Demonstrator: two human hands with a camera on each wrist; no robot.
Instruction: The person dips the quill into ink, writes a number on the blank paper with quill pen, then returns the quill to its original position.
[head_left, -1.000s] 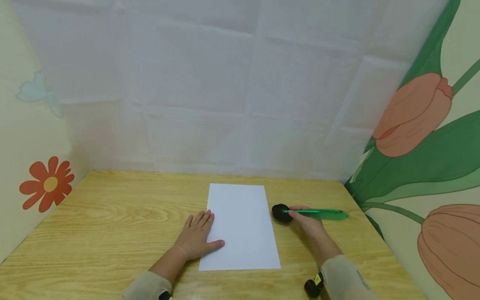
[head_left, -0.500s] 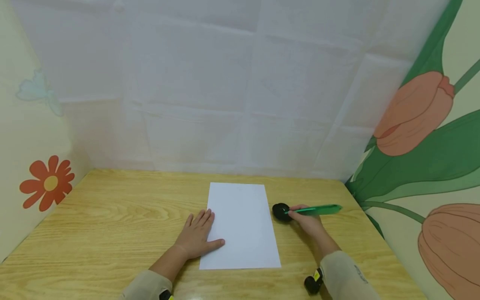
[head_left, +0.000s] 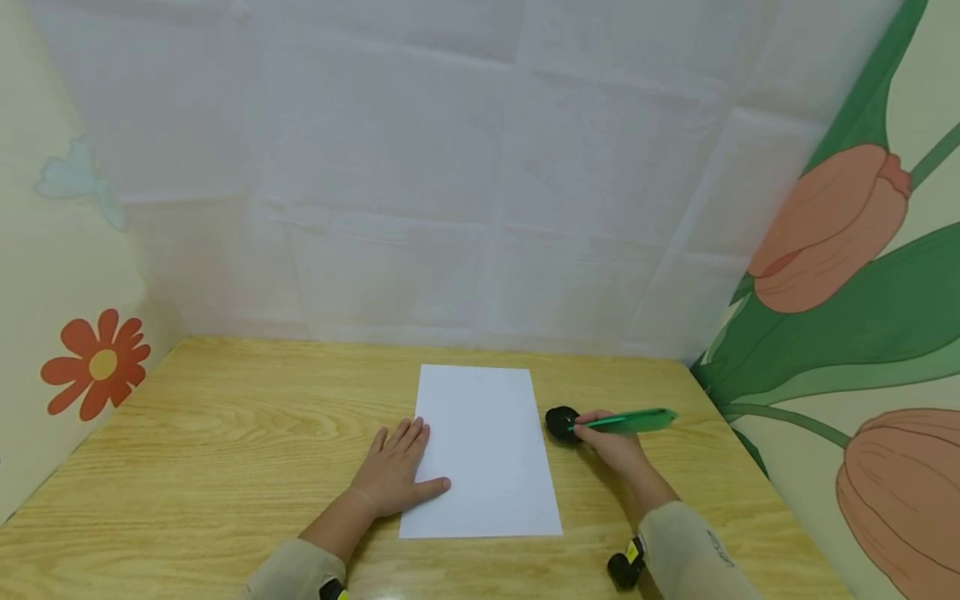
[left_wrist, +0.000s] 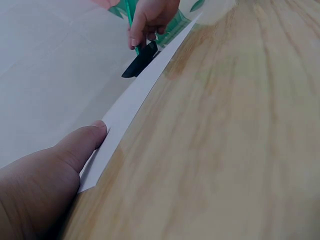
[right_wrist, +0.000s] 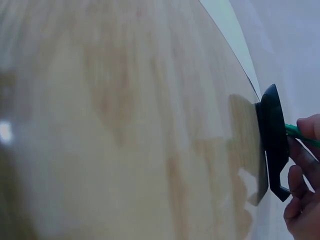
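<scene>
Under left hand point(head_left: 390, 479), paper point(head_left: 491, 450), in right hand point(head_left: 619, 447), pen point(head_left: 643, 421)

From where I stand, the tabletop point(head_left: 262, 417) shows wood grain under a smooth gloss that catches light. The paper point(head_left: 483, 458) looks smooth and matt, the black dish point(right_wrist: 274, 125) slick, like plastic. The hanging sheet point(head_left: 390, 158) seems dull, creased cloth; the right sleeve point(head_left: 686, 546) is matt fabric.

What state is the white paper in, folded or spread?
Spread: the white paper lies as a rectangle on the table, no fold visible.
</scene>
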